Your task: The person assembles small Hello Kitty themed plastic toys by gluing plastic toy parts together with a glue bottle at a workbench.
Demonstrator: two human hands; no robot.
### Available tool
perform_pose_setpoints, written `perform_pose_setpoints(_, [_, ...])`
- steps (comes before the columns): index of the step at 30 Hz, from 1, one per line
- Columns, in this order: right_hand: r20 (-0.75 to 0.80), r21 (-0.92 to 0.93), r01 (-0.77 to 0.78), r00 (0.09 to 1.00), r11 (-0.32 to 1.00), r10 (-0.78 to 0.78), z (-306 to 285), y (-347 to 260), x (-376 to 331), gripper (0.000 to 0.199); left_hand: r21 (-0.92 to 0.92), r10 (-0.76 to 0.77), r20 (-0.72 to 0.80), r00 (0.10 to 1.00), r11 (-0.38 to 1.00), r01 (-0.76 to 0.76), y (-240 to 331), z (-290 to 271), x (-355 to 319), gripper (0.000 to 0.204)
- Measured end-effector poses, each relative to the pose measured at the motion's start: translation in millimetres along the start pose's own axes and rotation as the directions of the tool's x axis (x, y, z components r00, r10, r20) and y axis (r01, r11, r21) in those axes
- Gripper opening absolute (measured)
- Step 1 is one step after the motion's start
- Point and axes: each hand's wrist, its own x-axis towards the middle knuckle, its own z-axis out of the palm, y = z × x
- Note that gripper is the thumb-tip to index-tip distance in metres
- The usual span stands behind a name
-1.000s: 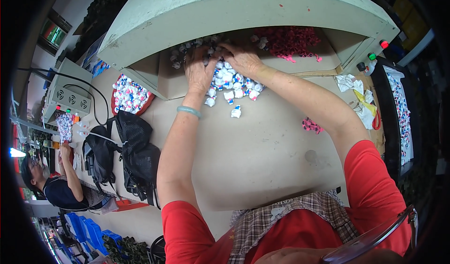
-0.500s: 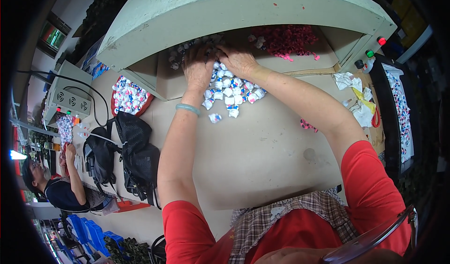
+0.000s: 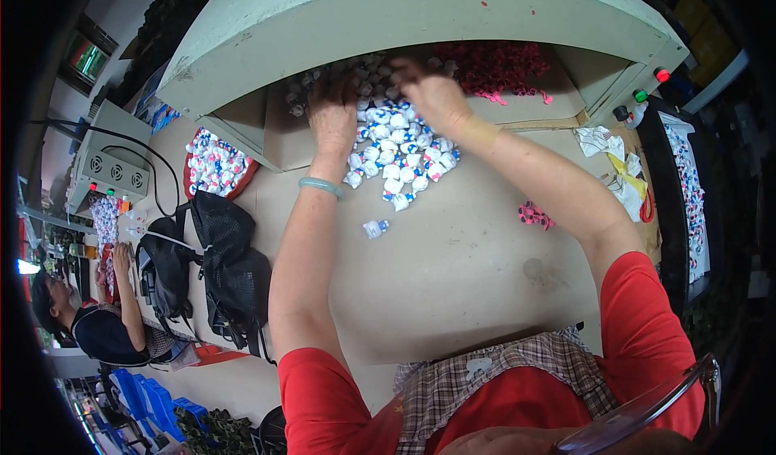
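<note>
A pile of small white figures (image 3: 396, 144) with blue and pink marks spills from under a pale green metal hood (image 3: 428, 27) onto the table. At the pile's left edge, my left hand (image 3: 333, 115) rests with its fingers stretched out among the shaded figures. My right hand (image 3: 438, 98) is over the pile's right side, fingers apart and slightly blurred, with nothing visible in them. One single figure (image 3: 375, 229) lies nearer to me, apart from the pile. Dark pink small pieces (image 3: 497, 71) are heaped under the hood, right of my right hand.
A few pink pieces (image 3: 535, 215) lie beside my right forearm. To the left are a red basin (image 3: 250, 176) of figures and a black bag (image 3: 234, 269). Cloths (image 3: 622, 188) and a black tray (image 3: 687, 204) are on the right. Another person (image 3: 105, 334) works at far left.
The figures have come out further toward me, and the single one lies closer. My right hand has moved right, away from my left hand, which has shifted little.
</note>
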Motion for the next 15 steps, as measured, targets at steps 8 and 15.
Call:
perform_pose_setpoints(8, [0.179,-0.563,0.136,0.983,0.815,-0.041,-14.4,51.0,41.0,0.025,-0.089,0.059,-0.074,0.996,0.994,-0.065,-0.1,-20.3,1.1,0.026])
perform_pose_setpoints(15, [0.203,-0.49,0.262,0.962,0.832,-0.183,-3.2,77.6,37.2,0.031,-0.234,-0.005,-0.009,1.0,0.972,0.002,32.9,-54.8,-5.2,0.023])
